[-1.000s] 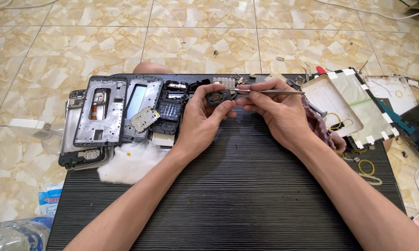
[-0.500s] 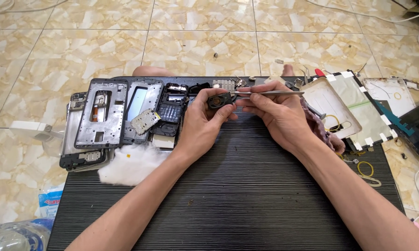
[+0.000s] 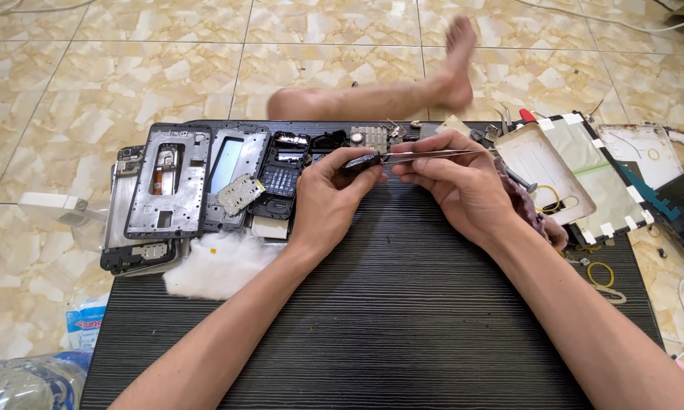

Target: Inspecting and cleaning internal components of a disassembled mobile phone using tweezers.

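Note:
My left hand [image 3: 328,199] pinches a small dark phone part [image 3: 359,162] above the far middle of a black ribbed mat [image 3: 403,319]. My right hand [image 3: 456,186] grips thin metal tweezers [image 3: 433,155], whose tips touch that part. To the left of my hands lie grey phone frames [image 3: 167,182], a dark keypad phone body [image 3: 281,182] and a small circuit board [image 3: 239,193].
White cotton wad [image 3: 217,266] lies at the mat's left edge. Pale phone back covers with taped edges [image 3: 577,178] lie to the right, with yellow rubber bands [image 3: 604,275]. My bare leg and foot [image 3: 403,83] stretch across the tiled floor beyond the mat. A plastic bag [image 3: 23,383] lies bottom left.
The view has tilted up, showing my leg and foot beyond the mat. Both hands keep the same hold on the small part and the tweezers.

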